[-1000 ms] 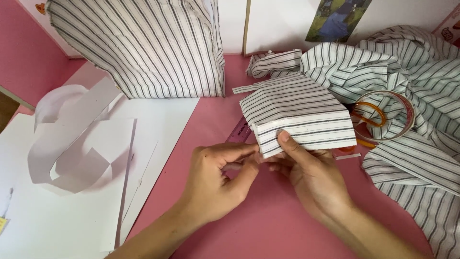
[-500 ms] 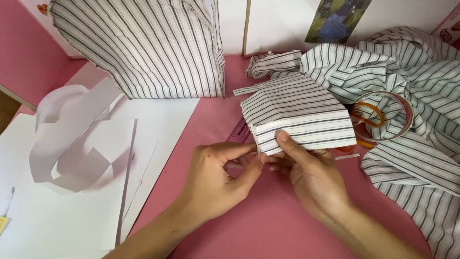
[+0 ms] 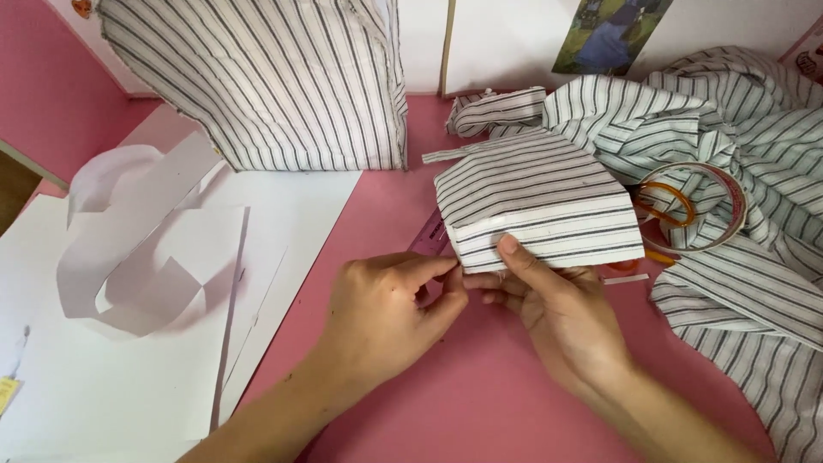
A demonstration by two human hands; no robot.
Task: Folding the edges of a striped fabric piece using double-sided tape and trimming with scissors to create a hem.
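Note:
A folded piece of white fabric with dark stripes (image 3: 536, 201) lies on the pink table (image 3: 480, 403). My right hand (image 3: 553, 304) grips its near edge, thumb pressed on top of the folded hem. My left hand (image 3: 390, 313) pinches the fabric's near left corner with its fingertips. Under that corner a pink ruler-like strip (image 3: 431, 236) pokes out.
A bigger striped fabric panel (image 3: 266, 81) lies at the back. A heap of striped cloth (image 3: 729, 197) fills the right side, with a clear tape roll (image 3: 707, 206) and orange-handled scissors (image 3: 662, 206) on it. White paper sheets and curled paper strips (image 3: 129, 257) cover the left.
Both hands stay on the near edge of the folded fabric, with only slight finger shifts. The camera view has barely moved.

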